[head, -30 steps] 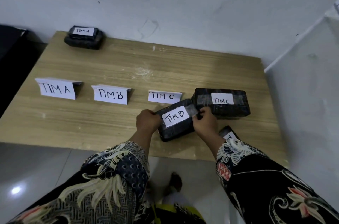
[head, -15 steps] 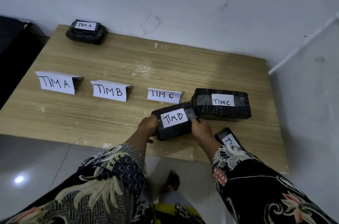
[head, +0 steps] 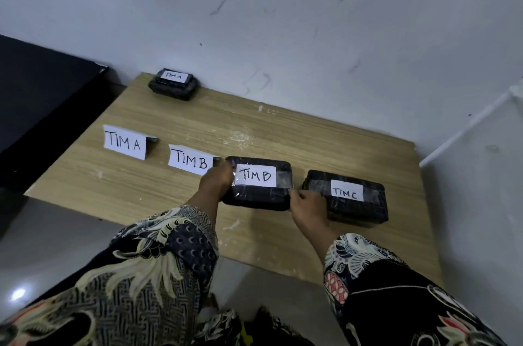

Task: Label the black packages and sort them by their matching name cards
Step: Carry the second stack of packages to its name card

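A black package labelled TIM B is held above the wooden table, level, between both hands. My left hand grips its left end and my right hand grips its right front corner. It hides the TIM C card. To its right lies the black TIM C package. Folded cards TIM A and TIM B stand to the left. A black TIM A package sits at the far left corner by the wall.
A dark object stands left of the table. The white wall runs behind the table and a white wall section stands at its right. Tiled floor shows below the table's front edge.
Both hands have lifted the TIM B package and carried it away from me and leftward, now covering the TIM C card. The small package at the front right is out of sight.
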